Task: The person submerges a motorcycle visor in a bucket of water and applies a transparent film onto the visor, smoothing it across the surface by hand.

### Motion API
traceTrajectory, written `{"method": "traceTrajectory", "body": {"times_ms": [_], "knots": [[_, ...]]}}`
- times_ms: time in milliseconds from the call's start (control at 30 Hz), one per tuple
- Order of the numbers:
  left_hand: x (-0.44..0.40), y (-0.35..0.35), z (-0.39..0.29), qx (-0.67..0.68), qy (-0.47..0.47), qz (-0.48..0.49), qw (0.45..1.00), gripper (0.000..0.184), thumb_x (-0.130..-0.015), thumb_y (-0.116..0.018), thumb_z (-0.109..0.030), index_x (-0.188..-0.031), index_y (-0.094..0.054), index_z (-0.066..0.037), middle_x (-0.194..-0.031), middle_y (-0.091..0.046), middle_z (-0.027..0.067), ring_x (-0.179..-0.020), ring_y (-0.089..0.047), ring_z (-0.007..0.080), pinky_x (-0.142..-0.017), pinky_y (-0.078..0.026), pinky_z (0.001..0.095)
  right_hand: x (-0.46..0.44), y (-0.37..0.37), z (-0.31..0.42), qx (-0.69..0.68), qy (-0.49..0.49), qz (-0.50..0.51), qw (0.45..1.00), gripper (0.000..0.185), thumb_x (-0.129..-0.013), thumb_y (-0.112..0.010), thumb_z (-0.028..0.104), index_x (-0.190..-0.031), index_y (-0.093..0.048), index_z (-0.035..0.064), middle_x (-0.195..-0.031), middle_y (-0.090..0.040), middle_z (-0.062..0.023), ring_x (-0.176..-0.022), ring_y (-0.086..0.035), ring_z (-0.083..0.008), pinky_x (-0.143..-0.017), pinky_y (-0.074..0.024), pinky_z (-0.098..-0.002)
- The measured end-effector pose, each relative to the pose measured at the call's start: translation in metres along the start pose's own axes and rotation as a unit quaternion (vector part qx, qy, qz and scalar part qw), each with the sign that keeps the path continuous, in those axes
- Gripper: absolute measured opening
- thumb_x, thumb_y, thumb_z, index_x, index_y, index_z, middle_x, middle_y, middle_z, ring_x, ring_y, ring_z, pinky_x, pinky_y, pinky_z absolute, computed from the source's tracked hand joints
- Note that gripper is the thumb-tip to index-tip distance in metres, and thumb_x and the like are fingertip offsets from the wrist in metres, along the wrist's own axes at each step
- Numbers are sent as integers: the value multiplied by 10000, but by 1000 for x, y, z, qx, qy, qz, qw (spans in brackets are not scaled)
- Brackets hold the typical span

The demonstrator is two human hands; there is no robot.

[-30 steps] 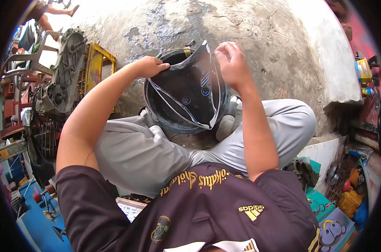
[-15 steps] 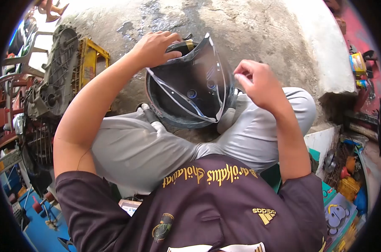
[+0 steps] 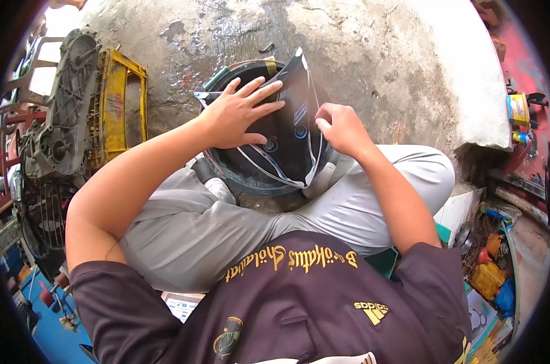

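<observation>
A dark, glossy, pointed panel point(image 3: 287, 130) with whitish edges and two round bluish spots lies across the top of a round black tub point(image 3: 223, 167) between my legs. I cannot tell the panel's exact kind. My left hand point(image 3: 241, 115) rests on its left part, fingers spread and thumb stretched out. Close to the panel's right edge is my right hand point(image 3: 343, 128), its fingers curled and thumb pressed to the index finger. What it pinches, if anything, is hidden.
A grey metal engine casing point(image 3: 66, 121) and a yellow plastic crate point(image 3: 112, 115) stand at the left. Wet concrete floor point(image 3: 372, 54) stretches ahead. A pale block or step point(image 3: 478, 109) rises at the right, with assorted workshop clutter point(image 3: 493, 267) below it.
My left hand has come off the tub's far rim down onto the panel and spread its fingers. My right hand has moved left, close to the panel's right edge.
</observation>
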State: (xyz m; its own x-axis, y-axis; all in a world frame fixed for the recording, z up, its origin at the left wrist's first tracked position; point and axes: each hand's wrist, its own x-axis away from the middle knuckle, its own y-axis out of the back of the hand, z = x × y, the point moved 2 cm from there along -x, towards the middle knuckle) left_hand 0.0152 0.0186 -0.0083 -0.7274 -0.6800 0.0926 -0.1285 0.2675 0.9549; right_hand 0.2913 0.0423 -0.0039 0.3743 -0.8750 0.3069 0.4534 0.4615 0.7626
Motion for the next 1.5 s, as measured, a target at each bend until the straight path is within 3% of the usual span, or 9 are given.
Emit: {"method": "traceTrajectory", "body": {"times_ms": [300, 400, 500, 633, 700, 900, 967, 1367, 1500], "knots": [[-18, 3, -13, -37, 15, -18, 999, 777, -837, -799, -553, -1444, -597, -113, -1661, -386, 159, -1598, -253, 336, -1255, -239, 618, 6, -17, -17, -23, 14, 18, 999, 165, -899, -713, 121, -1004, -738, -4, -972, -744, -233, -932, -728, -386, -848, -567, -457], [-12, -2, -9, -26, 19, -20, 999, 807, -829, -815, -538, -1482, -558, -140, -1690, -340, 139, -1605, -233, 332, -1256, -226, 624, -7, -5, -14, -26, 27, -30, 999, 148, -906, -708, 126, -984, -730, 3, -952, -743, -223, -897, -726, -385, -821, -565, -458], [-10, -7, -11, -16, 33, -23, 999, 818, -837, -812, -520, -1524, -518, -185, -1722, -292, 104, -1619, -201, 318, -1259, -203, 631, -19, 23, -8, -61, -27, -99, 993, 144, -920, -697, 127, -992, -722, 6, -908, -748, -174, -816, -725, -260, -773, -563, -381], [-7, -8, -13, -7, 7, -39, 999, 861, -839, -813, -460, -1596, -459, -250, -1755, -250, 66, -1635, -174, 303, -1291, -160, 607, -18, 26, -2, -105, -55, -101, 988, 144, -885, -677, 110, -972, -721, 4, -917, -747, -220, -835, -737, -357, -787, -569, -424], [-8, -14, -15, -11, -30, -29, 999, 873, -839, -817, -441, -1606, -447, -247, -1743, -285, 73, -1632, -184, 300, -1299, -162, 595, -12, 14, -2, -56, -26, -32, 998, 147, -911, -659, 90, -1003, -716, -9, -906, -754, -172, -780, -720, -242, -756, -563, -364], [-9, -12, -13, -2, -35, 3, 999, 910, -848, -807, -454, -1634, -400, -241, -1743, -288, 75, -1629, -196, 300, -1312, -166, 575, -1, -6, -13, -46, 26, -37, 998, 188, -894, -677, 98, -1034, -740, -11, -949, -773, -198, -830, -750, -308, -794, -581, -404], [-9, -11, -14, -9, -34, 6, 999, 923, -847, -807, -461, -1640, -389, -240, -1745, -285, 75, -1629, -196, 301, -1315, -167, 569, 1, 0, -6, -63, -77, -4, 995, 218, -889, -712, 111, -1067, -750, -9, -971, -778, -204, -849, -757, -323, -807, -585, -406], [-9, -3, -17, -39, -30, 53, 997, 1172, -669, -921, -497, -1660, -345, -250, -1756, -250, 67, -1632, -181, 300, -1318, -187, 557, 20, -29, -6, -4, 61, 15, 998, 124, -852, -646, 60, -891, -730, -22, -904, -720, -279, -868, -710, -465, -803, -568, -513], [-9, -3, -15, -38, -32, 55, 997, 1174, -668, -921, -497, -1660, -344, -249, -1756, -252, 65, -1632, -181, 302, -1318, -189, 558, 21, -32, -7, 1, 18, 0, 1000, 147, -857, -673, 94, -925, -719, -28, -865, -723, -262, -856, -727, -422, -784, -568, -490]]}}
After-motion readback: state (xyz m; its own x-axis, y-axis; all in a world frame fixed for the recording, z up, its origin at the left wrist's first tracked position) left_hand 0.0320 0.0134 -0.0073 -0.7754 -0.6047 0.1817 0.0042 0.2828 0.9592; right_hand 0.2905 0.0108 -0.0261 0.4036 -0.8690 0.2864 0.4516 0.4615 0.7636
